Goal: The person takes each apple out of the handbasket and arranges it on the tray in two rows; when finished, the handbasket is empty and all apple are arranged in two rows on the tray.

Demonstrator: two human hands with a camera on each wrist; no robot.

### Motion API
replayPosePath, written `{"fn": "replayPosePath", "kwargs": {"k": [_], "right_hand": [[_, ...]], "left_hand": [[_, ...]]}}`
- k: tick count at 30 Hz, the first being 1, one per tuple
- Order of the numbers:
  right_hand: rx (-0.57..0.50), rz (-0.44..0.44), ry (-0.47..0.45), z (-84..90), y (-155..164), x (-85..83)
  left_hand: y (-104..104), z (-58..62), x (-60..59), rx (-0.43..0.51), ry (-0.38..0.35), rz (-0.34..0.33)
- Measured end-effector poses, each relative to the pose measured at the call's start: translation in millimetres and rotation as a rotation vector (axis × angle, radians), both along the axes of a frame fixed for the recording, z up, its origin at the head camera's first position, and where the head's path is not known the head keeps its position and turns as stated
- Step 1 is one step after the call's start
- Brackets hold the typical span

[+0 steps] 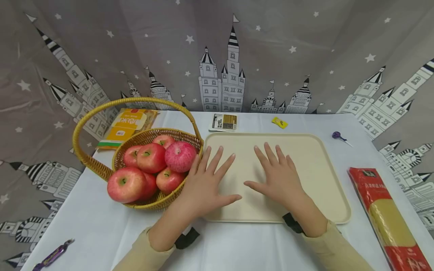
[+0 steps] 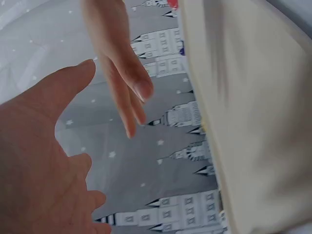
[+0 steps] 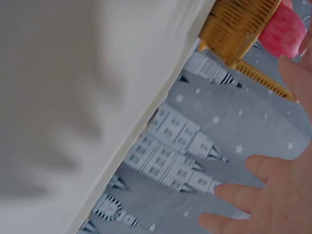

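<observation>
Both hands hover over a cream tray [image 1: 318,169] with fingers spread, holding nothing. The left hand [image 1: 205,188] is above the tray's left side, close to the right rim of a wicker basket [image 1: 152,205]. Red apples [image 1: 150,158] fill that basket, and its tall handle arches over them. Over the middle of the tray is the right hand [image 1: 281,180], its thumb pointing toward the left hand. In the left wrist view the right hand [image 2: 114,58] shows beyond the left thumb. The right wrist view catches the right fingers [image 3: 239,195] stretched out above the tray.
Behind the basket lies a yellow food packet [image 1: 127,126]. Along the back are a small card-like packet [image 1: 224,122] and a yellow candy [image 1: 279,122]. A purple lollipop [image 1: 340,137] and a red noodle-like packet [image 1: 390,218] lie right; a purple-wrapped candy [image 1: 54,256] lies front left.
</observation>
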State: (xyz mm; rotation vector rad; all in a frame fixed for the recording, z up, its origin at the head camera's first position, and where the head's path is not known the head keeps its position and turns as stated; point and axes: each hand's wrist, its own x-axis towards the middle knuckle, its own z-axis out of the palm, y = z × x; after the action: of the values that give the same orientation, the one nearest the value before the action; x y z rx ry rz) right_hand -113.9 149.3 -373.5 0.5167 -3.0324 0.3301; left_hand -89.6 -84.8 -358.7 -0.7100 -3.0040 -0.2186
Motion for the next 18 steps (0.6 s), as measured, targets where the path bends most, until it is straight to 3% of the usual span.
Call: {"fn": "replayPosePath", "kwargs": {"k": [7,12,18], "right_hand": [[-0.053,0.111,0.046,10.3,-32.3,-8.5],[-0.109,0.219,0.086,15.8,-61.4,-13.0],[-0.191,0.334,0.065,17.2,-99.1,-13.1]], "left_hand": [[-24.5,16.1,18.5,0.056,0.032,0.069],[-59.5,19.5,32.6,0.102,0.066,0.200],[-104.2,13.3,50.9,0.268,0.136,0.377]]}}
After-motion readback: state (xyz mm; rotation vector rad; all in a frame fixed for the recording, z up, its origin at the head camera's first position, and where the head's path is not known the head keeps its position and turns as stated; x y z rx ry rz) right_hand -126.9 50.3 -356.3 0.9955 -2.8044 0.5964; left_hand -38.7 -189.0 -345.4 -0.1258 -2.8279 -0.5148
